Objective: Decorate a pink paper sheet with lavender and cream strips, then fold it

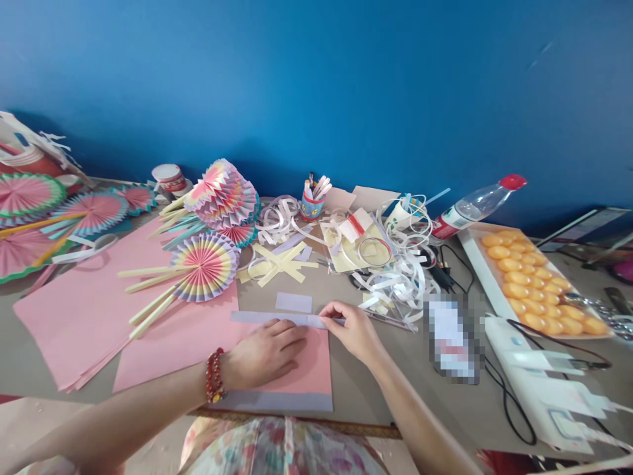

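Lavender strip [277,316] lies across pink paper [314,363] near the front edge of the bench [353,381]. Right hand [350,328] pinches its right end; left hand [264,355] lies flat.

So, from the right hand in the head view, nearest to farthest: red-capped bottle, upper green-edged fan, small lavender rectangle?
1. Small lavender rectangle, just left of the right hand.
2. Red-capped bottle, back right.
3. Upper green-edged fan, far left.

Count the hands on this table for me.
2: the left hand lies over the pink sheet; the right hand pinches the upper purple strip near its right end. No others show.
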Demonstrator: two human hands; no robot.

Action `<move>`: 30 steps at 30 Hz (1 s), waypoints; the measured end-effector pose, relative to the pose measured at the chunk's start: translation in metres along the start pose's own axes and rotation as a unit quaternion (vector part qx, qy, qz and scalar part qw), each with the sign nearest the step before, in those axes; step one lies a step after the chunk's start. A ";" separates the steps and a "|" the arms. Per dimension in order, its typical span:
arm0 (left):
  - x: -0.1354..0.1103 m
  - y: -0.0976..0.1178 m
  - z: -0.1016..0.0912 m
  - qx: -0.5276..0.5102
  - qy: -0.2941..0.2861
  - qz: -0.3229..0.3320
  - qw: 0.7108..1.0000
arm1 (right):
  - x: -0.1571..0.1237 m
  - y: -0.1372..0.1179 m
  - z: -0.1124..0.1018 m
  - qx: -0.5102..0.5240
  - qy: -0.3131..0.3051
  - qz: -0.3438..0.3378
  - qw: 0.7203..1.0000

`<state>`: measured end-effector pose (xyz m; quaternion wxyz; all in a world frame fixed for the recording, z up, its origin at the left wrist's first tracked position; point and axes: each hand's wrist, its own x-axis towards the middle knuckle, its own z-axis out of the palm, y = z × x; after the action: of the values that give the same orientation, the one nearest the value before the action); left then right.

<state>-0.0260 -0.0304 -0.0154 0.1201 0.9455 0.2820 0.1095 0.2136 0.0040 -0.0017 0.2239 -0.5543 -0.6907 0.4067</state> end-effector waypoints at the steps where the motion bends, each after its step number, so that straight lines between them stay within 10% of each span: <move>1: 0.000 0.000 0.000 0.002 -0.002 0.000 1.000 | 0.000 0.000 0.000 -0.003 0.001 0.001 1.000; 30: 0.003 0.004 0.001 0.038 -0.025 -0.009 0.999 | 0.002 -0.007 0.001 -0.058 0.010 0.007 0.998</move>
<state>-0.0216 -0.0319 -0.0147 0.0920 0.9493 0.2914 0.0741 0.2079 0.0056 0.0030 0.1954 -0.5755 -0.7069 0.3618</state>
